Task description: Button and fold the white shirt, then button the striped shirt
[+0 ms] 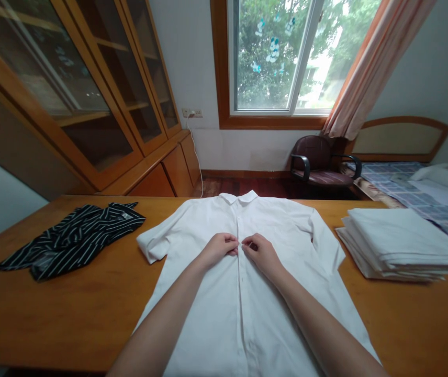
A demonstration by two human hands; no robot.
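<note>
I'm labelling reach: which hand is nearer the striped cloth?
Left. The left hand is at the white shirt, right of the striped cloth; the right hand is farther right.

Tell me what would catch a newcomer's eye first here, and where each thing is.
The white shirt comes first, spread collar-away across the middle of the wooden table, with the left hand and right hand meeting at its front placket. Next is the black striped garment, crumpled to the left, and the stack of folded white cloth to the right.
</note>
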